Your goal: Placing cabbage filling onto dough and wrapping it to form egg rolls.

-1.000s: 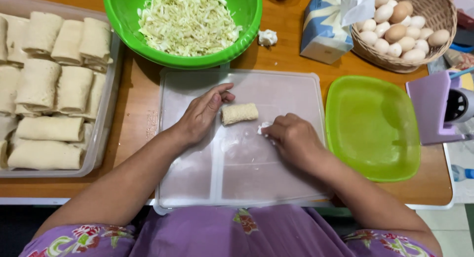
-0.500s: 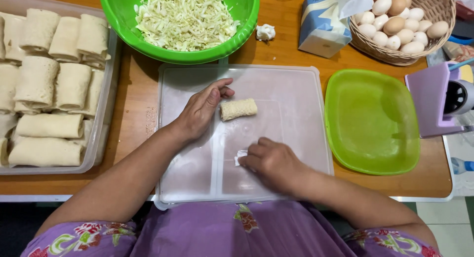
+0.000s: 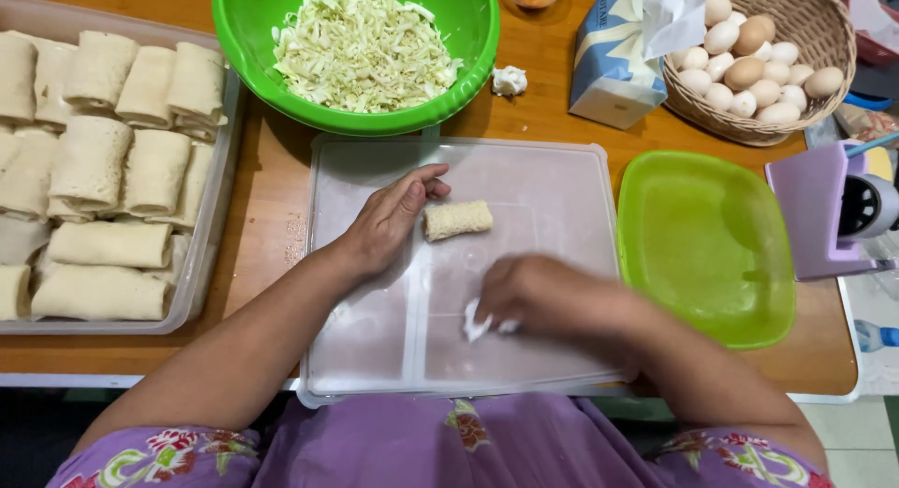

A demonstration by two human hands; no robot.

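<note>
- Small pale rolled pastry wrap (image 3: 458, 219) lies mid-frame on the translucent plastic board (image 3: 552, 179); it looks soft, light, easily squashed, best cradled along its sides.
- Left hand (image 3: 393, 218), loosely open, touches its end.
- Right hand (image 3: 538, 296) pinches a white scrap (image 3: 475, 323).

Bright, even overhead light; soft shadows; motion blur on the right hand (image 3: 543, 296)

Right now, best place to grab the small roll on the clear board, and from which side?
Probably pinch the small roll across its long sides at mid-length, coming from above. It lies flat on the clear board, long axis left to right; the left hand blocks its left end, while the right end is free.
</note>
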